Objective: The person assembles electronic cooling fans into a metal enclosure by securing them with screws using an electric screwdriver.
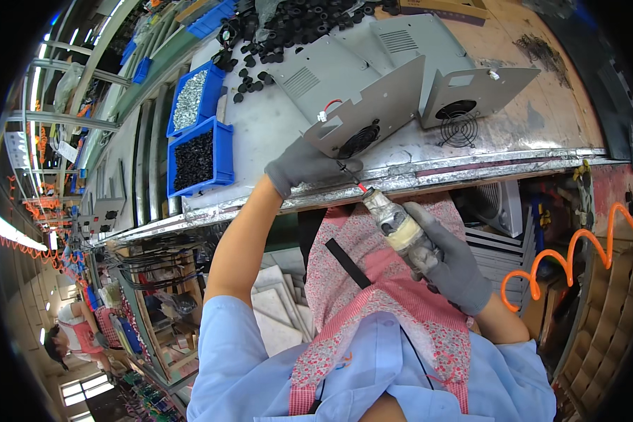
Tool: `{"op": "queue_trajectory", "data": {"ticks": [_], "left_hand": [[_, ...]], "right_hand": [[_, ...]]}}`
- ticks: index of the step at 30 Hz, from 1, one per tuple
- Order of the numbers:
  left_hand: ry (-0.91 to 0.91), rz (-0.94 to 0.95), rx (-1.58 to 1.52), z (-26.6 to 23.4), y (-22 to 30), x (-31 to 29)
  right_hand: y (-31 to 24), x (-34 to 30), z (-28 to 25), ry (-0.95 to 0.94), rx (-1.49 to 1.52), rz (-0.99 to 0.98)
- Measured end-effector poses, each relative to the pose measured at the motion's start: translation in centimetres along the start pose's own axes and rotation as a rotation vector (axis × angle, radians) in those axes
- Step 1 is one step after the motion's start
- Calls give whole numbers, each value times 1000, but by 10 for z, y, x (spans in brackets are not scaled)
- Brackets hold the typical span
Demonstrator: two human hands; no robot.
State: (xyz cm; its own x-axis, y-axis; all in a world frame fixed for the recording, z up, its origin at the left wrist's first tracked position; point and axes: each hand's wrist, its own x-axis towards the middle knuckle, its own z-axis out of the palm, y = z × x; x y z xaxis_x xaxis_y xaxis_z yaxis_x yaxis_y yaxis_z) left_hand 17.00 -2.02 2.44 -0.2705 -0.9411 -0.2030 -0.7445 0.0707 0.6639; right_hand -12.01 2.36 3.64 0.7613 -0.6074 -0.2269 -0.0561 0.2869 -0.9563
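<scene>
In my gloved right hand (451, 261) is a screwdriver (401, 228), a power type wrapped in worn tape. Its long bit points up and left to the lower edge of a bent grey metal housing (383, 98) with a black fan (359, 141) in it. My left hand (306, 167), in a grey glove, is closed at that housing's lower corner, close to the bit's tip; some of its fingers are hidden. A short red and white wire connector (323, 115) sticks out of the panel. Right of it stands a second grey housing (464, 88) with a wire fan guard (459, 130).
Left on the workbench sit a blue bin of black screws (233, 156) and a blue bin of silver parts (216, 105). Black rubber pieces (281, 32) lie scattered behind. An orange coiled hose (541, 264) hangs at right. Another person (77, 330) is far left.
</scene>
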Motion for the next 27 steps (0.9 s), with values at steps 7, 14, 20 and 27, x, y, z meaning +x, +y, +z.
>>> {"op": "queue_trajectory", "data": {"ticks": [7, 14, 20, 27], "left_hand": [[305, -124, -184, 29, -5, -7], [345, -98, -219, 36, -12, -10], [358, -221, -9, 37, -1, -12], [358, -283, 86, 36, 6, -14]], "right_hand": [[6, 7, 5, 45, 13, -8], [7, 13, 9, 97, -3, 36], [3, 16, 18, 70, 268, 160], [-14, 13, 27, -29, 535, 225]]}}
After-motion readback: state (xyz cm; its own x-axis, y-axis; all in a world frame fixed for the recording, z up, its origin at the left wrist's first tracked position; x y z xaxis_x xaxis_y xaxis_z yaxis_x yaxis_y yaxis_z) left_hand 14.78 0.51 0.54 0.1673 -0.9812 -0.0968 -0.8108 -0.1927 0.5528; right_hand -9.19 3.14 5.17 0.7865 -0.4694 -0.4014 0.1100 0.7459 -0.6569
